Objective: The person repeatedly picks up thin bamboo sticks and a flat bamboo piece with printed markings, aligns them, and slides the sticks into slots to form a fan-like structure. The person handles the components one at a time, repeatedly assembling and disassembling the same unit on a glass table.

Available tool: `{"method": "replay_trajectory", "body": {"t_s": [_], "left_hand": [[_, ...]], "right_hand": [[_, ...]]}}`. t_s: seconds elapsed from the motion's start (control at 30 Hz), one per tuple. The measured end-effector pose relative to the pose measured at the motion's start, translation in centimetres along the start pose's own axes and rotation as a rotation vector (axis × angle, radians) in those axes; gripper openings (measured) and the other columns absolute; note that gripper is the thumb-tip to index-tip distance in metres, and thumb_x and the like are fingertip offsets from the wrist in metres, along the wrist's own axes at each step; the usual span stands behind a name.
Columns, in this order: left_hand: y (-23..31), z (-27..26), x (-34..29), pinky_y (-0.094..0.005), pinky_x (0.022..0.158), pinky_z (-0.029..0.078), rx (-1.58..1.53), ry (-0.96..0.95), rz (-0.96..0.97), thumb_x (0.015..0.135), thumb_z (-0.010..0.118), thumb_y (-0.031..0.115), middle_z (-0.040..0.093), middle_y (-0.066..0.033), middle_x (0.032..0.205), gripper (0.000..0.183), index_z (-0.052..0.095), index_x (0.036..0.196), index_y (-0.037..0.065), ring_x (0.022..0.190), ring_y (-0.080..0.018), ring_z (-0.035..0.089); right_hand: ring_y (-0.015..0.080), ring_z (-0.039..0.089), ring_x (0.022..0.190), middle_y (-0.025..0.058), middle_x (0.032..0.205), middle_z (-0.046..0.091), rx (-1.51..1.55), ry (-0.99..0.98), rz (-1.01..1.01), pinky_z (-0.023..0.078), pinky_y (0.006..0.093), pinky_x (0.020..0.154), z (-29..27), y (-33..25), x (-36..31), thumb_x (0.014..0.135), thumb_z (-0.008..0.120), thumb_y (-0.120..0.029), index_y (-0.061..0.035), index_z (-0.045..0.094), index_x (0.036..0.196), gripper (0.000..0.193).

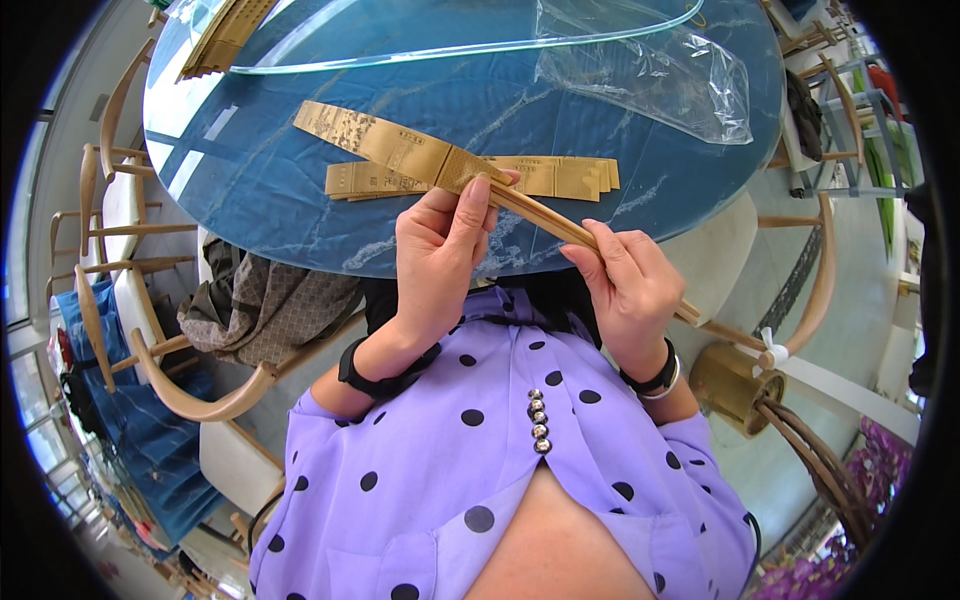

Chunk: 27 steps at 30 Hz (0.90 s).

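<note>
My left hand (440, 240) pinches a gold paper chopstick sleeve (385, 143) near its lower end, thumb on top. The sleeve slants up to the left over the table. A pair of light wooden chopsticks (540, 212) runs from the sleeve's lower end down to the right. Around the chopsticks close the fingers of my right hand (632, 285), and their far tips stick out beyond it. How far they reach inside the sleeve is hidden. Behind my left hand, more flat gold sleeves (565, 178) lie overlapping on the round blue marbled table (260, 220).
A gold stack of sleeves (225, 40) rests at the far left by the curved glass turntable edge (450, 56). A crumpled clear plastic bag (660, 85) lies far right. Wooden chairs (205, 405) stand around, one bearing a brown patterned cloth or bag (265, 300).
</note>
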<state>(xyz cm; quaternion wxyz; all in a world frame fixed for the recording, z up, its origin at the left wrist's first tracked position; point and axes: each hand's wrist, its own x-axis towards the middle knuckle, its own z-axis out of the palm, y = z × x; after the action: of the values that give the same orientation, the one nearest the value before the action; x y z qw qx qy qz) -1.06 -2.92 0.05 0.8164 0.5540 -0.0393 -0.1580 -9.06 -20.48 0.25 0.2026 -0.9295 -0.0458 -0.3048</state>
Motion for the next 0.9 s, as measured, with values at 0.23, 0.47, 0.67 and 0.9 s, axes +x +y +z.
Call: {"method": "replay_trajectory", "body": {"t_s": [0.23, 0.47, 0.67, 0.9], "left_hand": [[0.2, 0.3, -0.2, -0.0182, 0.047, 0.02, -0.026, -0.069, -0.076, 0.107, 0.054, 0.022, 0.056, 0.0046, 0.074, 0.03, 0.07, 0.114, -0.002, 0.054, 0.001, 0.025], [0.1, -0.5, 0.1, -0.0194, 0.048, 0.022, -0.025, -0.006, 0.017, 0.106, 0.056, 0.026, 0.052, 0.0065, 0.072, 0.031, 0.073, 0.109, 0.0, 0.056, 0.0013, 0.03], [2.0, -2.3, 0.9, -0.0193, 0.048, 0.022, -0.025, 0.125, 0.22, 0.106, 0.055, 0.025, 0.059, 0.0037, 0.075, 0.032, 0.072, 0.104, -0.002, 0.055, 0.0009, 0.031], [1.8, -2.3, 0.4, -0.018, 0.05, 0.026, -0.051, 0.123, 0.187, 0.106, 0.056, 0.025, 0.059, 0.0028, 0.076, 0.032, 0.072, 0.104, -0.002, 0.061, -0.0001, 0.037]], "right_hand": [[0.0205, 0.057, 0.06, 0.0046, 0.072, 0.059, 0.025, 0.018, 0.031, 0.045, 0.0332, 0.05, 0.6, -0.4, -0.2, 0.081, 0.082, -0.022, -0.0009, 0.074, 0.103, 0.031], [0.0215, 0.059, 0.061, 0.0061, 0.075, 0.061, 0.107, -0.059, 0.044, 0.047, 0.0336, 0.052, 0.7, -0.2, -0.2, 0.083, 0.081, -0.021, -0.0015, 0.072, 0.109, 0.033], [0.0208, 0.058, 0.06, 0.0058, 0.074, 0.061, 0.052, -0.086, -0.132, 0.045, 0.0331, 0.051, -1.7, 2.9, -2.4, 0.089, 0.075, -0.021, -0.0027, 0.069, 0.118, 0.034], [0.0185, 0.052, 0.05, 0.0039, 0.068, 0.056, 0.008, -0.025, -0.248, 0.039, 0.0305, 0.044, -3.0, 4.1, -4.8, 0.102, 0.06, -0.029, 0.0001, 0.066, 0.113, 0.032]]}}
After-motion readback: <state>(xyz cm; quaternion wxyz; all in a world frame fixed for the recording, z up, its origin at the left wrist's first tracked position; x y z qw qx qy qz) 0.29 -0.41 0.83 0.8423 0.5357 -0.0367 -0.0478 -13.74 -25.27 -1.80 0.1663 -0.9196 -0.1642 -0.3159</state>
